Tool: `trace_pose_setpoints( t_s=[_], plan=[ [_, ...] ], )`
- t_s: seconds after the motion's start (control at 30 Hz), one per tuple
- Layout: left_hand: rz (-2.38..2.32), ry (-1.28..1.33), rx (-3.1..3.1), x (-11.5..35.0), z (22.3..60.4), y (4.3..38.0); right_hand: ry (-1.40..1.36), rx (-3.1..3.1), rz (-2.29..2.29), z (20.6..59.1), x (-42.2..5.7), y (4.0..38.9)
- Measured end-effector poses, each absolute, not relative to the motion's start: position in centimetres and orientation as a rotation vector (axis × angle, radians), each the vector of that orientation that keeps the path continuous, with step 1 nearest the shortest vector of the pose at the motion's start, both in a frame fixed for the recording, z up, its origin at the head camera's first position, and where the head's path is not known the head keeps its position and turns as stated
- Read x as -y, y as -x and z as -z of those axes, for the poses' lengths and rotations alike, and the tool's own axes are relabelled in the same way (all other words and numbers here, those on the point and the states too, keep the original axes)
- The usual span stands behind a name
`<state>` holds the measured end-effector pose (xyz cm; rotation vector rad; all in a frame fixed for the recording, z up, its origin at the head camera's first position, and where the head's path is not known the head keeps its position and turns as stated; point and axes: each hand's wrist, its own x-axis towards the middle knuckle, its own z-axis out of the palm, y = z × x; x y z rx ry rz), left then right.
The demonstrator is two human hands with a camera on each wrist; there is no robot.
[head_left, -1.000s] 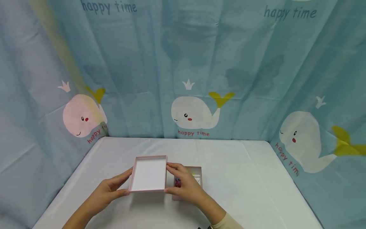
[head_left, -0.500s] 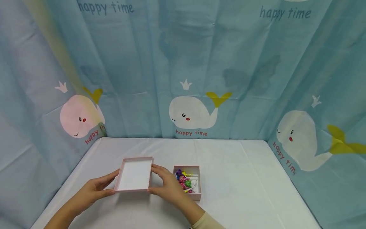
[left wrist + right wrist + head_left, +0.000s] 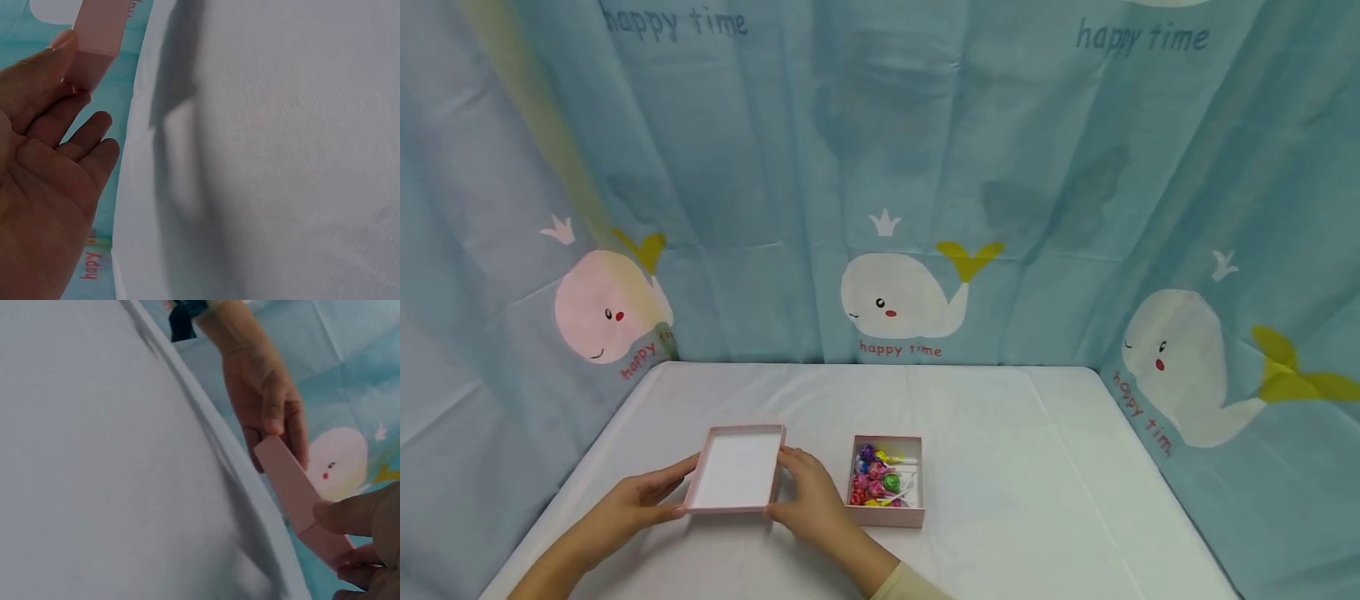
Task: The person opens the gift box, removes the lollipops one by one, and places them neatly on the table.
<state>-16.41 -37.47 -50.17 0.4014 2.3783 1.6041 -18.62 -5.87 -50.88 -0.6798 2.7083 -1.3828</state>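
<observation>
A square pink box lid (image 3: 736,472) is held with its white inside facing up, left of the middle of the table. My left hand (image 3: 636,502) grips its left side between thumb and fingers; in the left wrist view the thumb and index finger pinch a corner of the lid (image 3: 99,37). On the opposite side my right hand (image 3: 811,502) pinches the lid, thumb at the near corner. The right wrist view shows both hands at the pink side walls of the lid (image 3: 294,487). Right of it stands an uncovered pink box (image 3: 887,517) with several wrapped lollipops (image 3: 876,481) inside.
A white cloth covers the table (image 3: 1015,467). Blue curtains (image 3: 775,292) with printed whales hang close along its back and both sides. The lid casts a shadow on the cloth beneath it.
Both hands have carried the lid left and then lower, away from the box. The box and its lollipops, earlier partly covered by my right hand, now show fully.
</observation>
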Motion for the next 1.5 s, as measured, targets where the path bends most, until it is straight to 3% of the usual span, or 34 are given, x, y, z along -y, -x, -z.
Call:
trace_pose_setpoints(
  t_s=[0.5, 1.5],
  plan=[
    [-1.444, -0.292, -2.357, 38.4, 52.5, 17.8, 0.751, -2.833, 1.254, 54.6, 7.0, 19.1],
    [-1.291, -0.183, -2.448, 37.9, 51.4, 17.5, 0.750, -2.884, 1.048, 53.8, 7.1, 19.0]
  ],
)
